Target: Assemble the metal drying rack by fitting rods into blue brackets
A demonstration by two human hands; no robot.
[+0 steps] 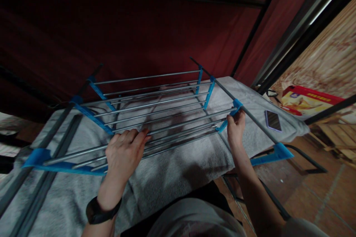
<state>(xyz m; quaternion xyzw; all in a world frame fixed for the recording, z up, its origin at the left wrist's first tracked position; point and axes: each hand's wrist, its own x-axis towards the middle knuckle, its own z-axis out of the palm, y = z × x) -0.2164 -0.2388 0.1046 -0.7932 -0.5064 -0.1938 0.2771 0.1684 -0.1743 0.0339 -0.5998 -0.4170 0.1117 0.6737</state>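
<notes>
The rack (155,114) has smooth shiny metal rods and matt blue plastic joints; under the rack lies a soft, fuzzy grey cloth (172,170), and right of the rack a glossy glass phone (273,120) rests

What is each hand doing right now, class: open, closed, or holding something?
Left hand: open, fingers spread flat on the metal rods of the rack.
Right hand: closed, gripping the blue connector on the rack's side.

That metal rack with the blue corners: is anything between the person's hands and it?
Nothing visible. The left hand rests on the rack rods, and the right hand holds a blue connector at its side.
</notes>
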